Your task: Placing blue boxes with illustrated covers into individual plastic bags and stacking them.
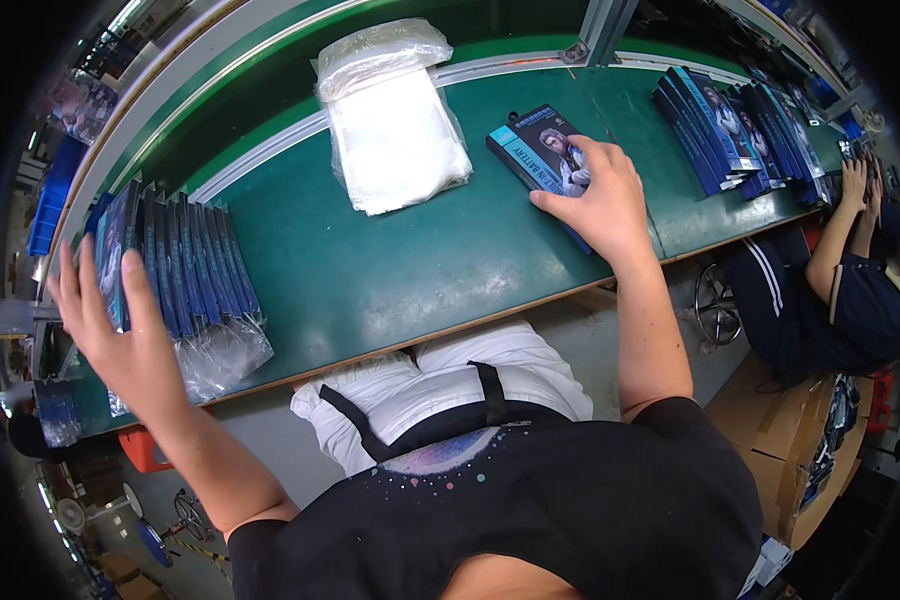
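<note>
My right hand [607,198] grips a flat dark-blue box [544,150] with a person's picture on its front, above the green bench. Its thumb lies along the box's near part and the fingers reach over the far right edge; the palm hides the right end. Over at the left, my left hand [115,325] is open with its fingers spread, holding nothing. Beside it stands a row of similar blue boxes in clear plastic bags [185,265], upright and leaning together. Whether the left fingertips touch the nearest bagged box, I cannot tell.
A stack of clear plastic bags [395,140] lies at the bench's back middle. More blue boxes [705,130] lean in rows at the right. Beyond them are a co-worker's hands [855,185]. An open cardboard carton [770,435] stands below on the right.
</note>
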{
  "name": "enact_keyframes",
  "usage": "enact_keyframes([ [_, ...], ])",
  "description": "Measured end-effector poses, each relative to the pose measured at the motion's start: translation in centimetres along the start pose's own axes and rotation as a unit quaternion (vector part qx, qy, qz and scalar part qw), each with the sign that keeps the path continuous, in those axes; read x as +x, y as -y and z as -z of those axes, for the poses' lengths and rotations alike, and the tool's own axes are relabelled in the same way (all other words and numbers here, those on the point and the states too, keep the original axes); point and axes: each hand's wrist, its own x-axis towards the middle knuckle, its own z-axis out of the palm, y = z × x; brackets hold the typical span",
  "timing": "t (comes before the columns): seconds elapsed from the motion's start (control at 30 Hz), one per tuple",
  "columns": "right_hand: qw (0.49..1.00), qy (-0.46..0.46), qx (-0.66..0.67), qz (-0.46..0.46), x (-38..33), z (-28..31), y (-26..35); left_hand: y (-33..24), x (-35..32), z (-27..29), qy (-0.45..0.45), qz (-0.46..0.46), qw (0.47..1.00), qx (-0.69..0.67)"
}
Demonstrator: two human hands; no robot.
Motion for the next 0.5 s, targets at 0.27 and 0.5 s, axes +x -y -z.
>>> enact_keyframes([
  [0.27, 0.822, 0.003, 0.566, -0.066, -1.2, 0.7, 4.1, -8.0, -1.8, -13.1, 0.145, -0.135, 0.939, -0.280],
  [0.5, 0.744, 0.067, 0.658, -0.095, -1.5, 0.1, 2.0, -7.9, -1.3, -17.0, 0.277, -0.100, 0.900, -0.322],
])
